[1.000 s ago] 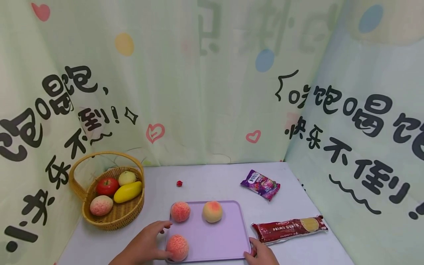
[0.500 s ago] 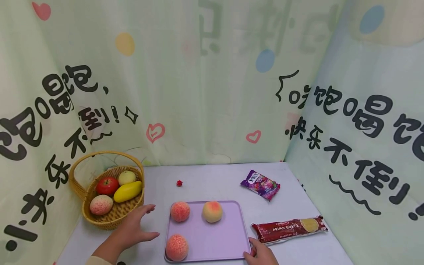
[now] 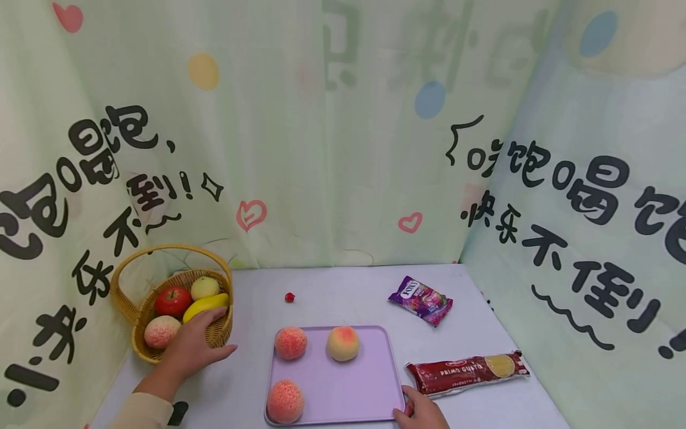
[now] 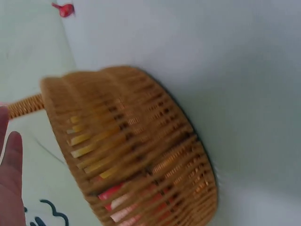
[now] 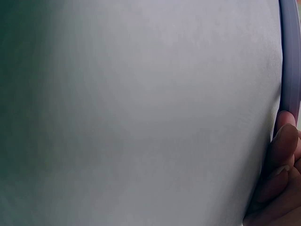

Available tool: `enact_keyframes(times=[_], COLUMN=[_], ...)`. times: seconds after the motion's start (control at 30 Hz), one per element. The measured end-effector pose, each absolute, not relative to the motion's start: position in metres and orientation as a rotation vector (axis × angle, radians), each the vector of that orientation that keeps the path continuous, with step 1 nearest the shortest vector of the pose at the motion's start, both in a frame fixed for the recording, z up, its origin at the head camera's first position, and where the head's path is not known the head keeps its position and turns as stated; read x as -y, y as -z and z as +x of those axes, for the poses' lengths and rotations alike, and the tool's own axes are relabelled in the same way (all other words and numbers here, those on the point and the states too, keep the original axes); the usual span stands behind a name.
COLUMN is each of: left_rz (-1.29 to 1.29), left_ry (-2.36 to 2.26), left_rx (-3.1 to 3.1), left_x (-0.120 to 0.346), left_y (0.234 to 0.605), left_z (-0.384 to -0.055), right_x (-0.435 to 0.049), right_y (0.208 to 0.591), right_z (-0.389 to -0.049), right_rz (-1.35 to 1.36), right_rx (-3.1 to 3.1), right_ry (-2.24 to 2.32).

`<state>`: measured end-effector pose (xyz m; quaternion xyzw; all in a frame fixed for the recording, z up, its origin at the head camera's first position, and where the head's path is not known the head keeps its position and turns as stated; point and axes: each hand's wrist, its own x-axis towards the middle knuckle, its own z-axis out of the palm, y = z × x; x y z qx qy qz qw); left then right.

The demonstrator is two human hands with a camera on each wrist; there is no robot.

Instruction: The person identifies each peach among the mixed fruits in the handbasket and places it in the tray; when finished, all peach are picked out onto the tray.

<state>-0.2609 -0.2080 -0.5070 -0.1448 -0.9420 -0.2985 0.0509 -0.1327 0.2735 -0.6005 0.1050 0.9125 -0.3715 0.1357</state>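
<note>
My left hand (image 3: 189, 353) hovers over the front right side of a wicker basket (image 3: 217, 335), thumb and fingers spread with nothing between them. Inside the basket lie a red apple-like fruit (image 3: 173, 302), a pale green round fruit (image 3: 205, 288), a yellow elongated fruit (image 3: 203, 305) and a pink peach (image 3: 162, 331). In the left wrist view the basket's woven wall (image 4: 141, 136) fills the middle. At its front right corner, a lilac tray (image 3: 354, 393) is pinched by my right hand (image 3: 420, 410). Three peaches sit on it: back left (image 3: 290, 343), back middle (image 3: 343, 344), front left (image 3: 286, 402).
Right of the tray lies a long red spaghetti packet (image 3: 468, 373). Behind it is a purple candy bag (image 3: 421, 300). A tiny red berry-like item (image 3: 289, 297) lies behind the tray. Printed curtains enclose the white table (image 3: 332, 298) at the back and sides.
My left hand has left the front-left peach and swung left to the basket, passing over the table. My right hand stays at the tray's corner. The tray and its peaches look practically unmoved.
</note>
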Motion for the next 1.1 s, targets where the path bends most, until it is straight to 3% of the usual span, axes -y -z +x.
enact_keyframes(times=[1.1], left_rz=[-0.167], left_ry=[0.753], left_rx=[2.874], left_x=[0.282], left_y=[0.53], left_z=[-0.302], right_x=[-0.274], right_y=[0.602], right_z=[-0.134], right_rz=[0.307], right_rx=[-2.64], right_ry=[1.075])
